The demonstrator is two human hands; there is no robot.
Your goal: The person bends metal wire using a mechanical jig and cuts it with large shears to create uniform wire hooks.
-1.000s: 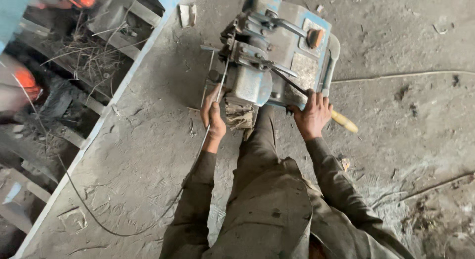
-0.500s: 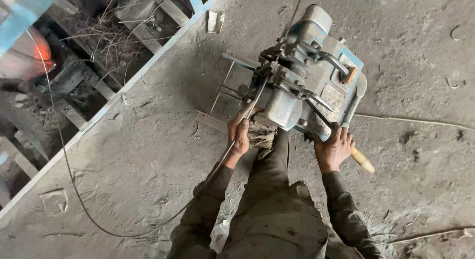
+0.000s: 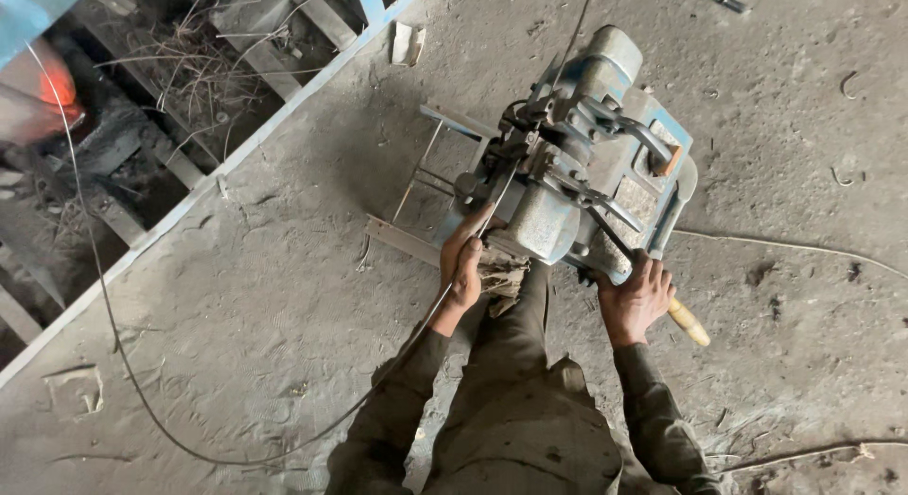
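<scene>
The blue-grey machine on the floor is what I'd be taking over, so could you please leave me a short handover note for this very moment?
Left hand: pressed against the near left side of the blue-grey machine, where a thin wire runs in from the dusty floor.
Right hand: closed on the lever with the yellow wooden handle at the machine's near right corner.
The machine sits on a thin metal frame; the person's foot is against its base.
Done: both hands placed.
Left: whether the wire is fed through cannot be told.
</scene>
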